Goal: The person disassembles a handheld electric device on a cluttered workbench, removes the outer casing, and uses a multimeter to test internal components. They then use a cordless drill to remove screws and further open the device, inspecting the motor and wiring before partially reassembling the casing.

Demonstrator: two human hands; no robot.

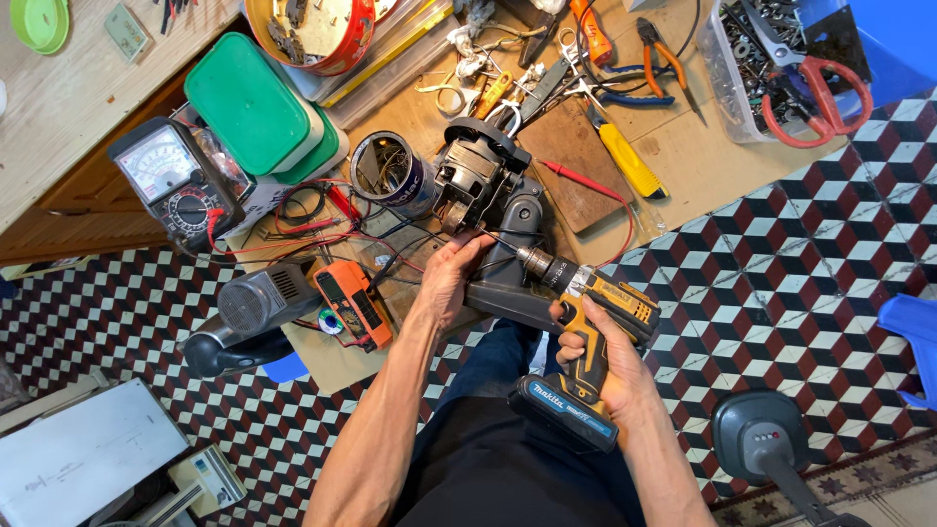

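Both hands busy: R hand (597,353) gripping cordless drill (584,332), L hand (451,278) clasping grey motor housing (508,256).

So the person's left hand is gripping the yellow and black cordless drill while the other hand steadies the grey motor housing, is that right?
Not quite. The head view shows the right hand gripping the yellow and black cordless drill, its fingers wrapped round the handle. It is the left hand that steadies the grey motor housing. The rest holds.
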